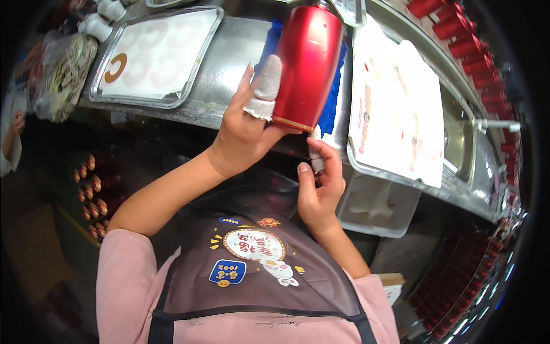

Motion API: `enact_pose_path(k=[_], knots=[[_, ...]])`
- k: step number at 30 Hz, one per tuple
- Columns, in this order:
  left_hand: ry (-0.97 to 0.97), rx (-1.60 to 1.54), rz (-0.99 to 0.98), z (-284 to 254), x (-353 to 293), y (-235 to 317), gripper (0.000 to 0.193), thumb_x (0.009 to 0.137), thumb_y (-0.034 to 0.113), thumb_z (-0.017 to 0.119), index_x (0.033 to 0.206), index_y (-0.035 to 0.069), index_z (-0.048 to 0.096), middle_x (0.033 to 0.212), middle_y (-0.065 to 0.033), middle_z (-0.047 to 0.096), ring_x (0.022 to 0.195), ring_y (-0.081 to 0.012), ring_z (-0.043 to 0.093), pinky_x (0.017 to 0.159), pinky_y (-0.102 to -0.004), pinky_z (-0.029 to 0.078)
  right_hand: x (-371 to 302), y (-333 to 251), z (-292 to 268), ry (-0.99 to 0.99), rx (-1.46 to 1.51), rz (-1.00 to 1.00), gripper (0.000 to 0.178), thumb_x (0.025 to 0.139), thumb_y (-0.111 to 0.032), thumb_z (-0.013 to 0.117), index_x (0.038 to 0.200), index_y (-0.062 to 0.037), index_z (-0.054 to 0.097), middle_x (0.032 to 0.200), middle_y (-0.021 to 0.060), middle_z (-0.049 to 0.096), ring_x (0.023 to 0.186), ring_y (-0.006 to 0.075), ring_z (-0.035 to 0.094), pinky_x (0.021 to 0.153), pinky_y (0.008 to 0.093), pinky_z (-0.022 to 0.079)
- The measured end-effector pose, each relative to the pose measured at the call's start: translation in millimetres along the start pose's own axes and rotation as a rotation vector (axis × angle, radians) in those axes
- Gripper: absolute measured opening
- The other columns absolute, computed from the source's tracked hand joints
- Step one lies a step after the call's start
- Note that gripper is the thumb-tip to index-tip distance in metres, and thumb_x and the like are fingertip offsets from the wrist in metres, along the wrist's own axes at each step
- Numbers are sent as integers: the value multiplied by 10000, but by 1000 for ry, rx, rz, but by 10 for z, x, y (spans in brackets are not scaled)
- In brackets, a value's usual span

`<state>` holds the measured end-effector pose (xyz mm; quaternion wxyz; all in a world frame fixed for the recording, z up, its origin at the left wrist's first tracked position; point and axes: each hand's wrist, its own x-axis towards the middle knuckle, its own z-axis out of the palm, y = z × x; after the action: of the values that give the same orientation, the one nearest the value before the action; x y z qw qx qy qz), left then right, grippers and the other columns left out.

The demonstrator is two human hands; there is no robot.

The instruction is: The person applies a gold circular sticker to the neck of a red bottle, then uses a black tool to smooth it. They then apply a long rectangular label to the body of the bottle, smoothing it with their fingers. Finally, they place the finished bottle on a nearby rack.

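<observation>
A glossy red bottle (309, 63) leans over the steel counter, with a thin gold line round its base. My left hand (243, 123) is closed round its lower left side, with a white cloth cover on one finger. My right hand (321, 192) is just below the base's right corner, its fingers curled and thumb drawn in. White covers wrap two of its fingers, and one covered fingertip is at the bottle's corner. Whether anything small is between those fingers is hidden. Behind the bottle lies a blue cloth (330, 109).
On the left, a metal tray (183, 98) carries white paper and a brown C-shaped piece (115, 67). A paper-covered tray (356, 150) is at right, beside a sink (461, 140). Below it stands a translucent bin (395, 215). Red bottles (472, 49) line the far right.
</observation>
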<state>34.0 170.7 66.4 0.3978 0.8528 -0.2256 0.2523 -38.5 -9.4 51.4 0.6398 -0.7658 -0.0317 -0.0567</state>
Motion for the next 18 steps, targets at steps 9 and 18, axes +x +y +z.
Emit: enact_pose_path(k=[9,18], knots=[[-27,41,-72,-117,-42,-17,703,828,232,793,1467,97,535,1547,-168,467,1421,-335,459,1190,-610,192,120,-132,-127,-62,-250,-261,385,861,54,611,1243,9,630,1058,185,714,820,236,727,709,311,567],[-131,45,20,-25,5,-13,712,830,173,728,1489,28,500,1557,-179,466,1462,-334,420,1234,-568,127,329,-399,-10,-128,-523,-650,473,755,-43,666,1226,-61,628,762,96,685,524,253,628,466,366,474]])
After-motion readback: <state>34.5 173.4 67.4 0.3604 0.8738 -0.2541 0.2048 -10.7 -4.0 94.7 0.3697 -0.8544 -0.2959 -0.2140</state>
